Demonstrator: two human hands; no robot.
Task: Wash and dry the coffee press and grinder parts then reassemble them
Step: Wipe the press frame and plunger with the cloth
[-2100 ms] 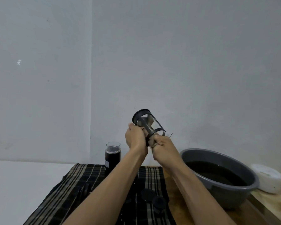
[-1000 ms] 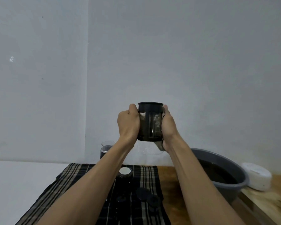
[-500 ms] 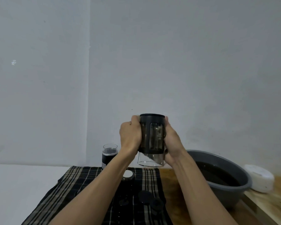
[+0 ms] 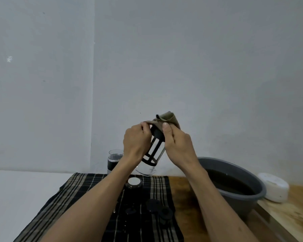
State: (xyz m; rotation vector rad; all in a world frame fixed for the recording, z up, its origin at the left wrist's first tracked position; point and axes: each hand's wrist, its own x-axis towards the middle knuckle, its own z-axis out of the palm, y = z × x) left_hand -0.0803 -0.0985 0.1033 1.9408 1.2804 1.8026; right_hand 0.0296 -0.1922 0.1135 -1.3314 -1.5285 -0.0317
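Both hands hold the coffee press (image 4: 153, 151) up in the air above the far end of the striped cloth (image 4: 87, 203), well clear of the surface (image 4: 185, 194). The press is tilted, its black top leaning up and to the right, its clear glass bottom pointing down toward the left. The left hand (image 4: 136, 143) wraps the press from the left side, its fingers (image 4: 145, 127) curled near the top and pinching a corner of a small brown rag (image 4: 168, 119). The right hand (image 4: 177, 145) grips from the right, its thumb pressed against the rag at the black top band. The rag lies draped over the upper end of the press, between the two hands, so the top rim is hidden. The black frame bars and glass show in the gap between the palms.

Below, on the striped cloth, stand a dark jar with a clear top (image 4: 115, 161), a small pot with a white cap (image 4: 133, 183) and several small black parts (image 4: 157, 208). A grey basin (image 4: 248, 198) of dark water sits to the right on the wooden surface, with a white round container (image 4: 275, 186) just behind it.
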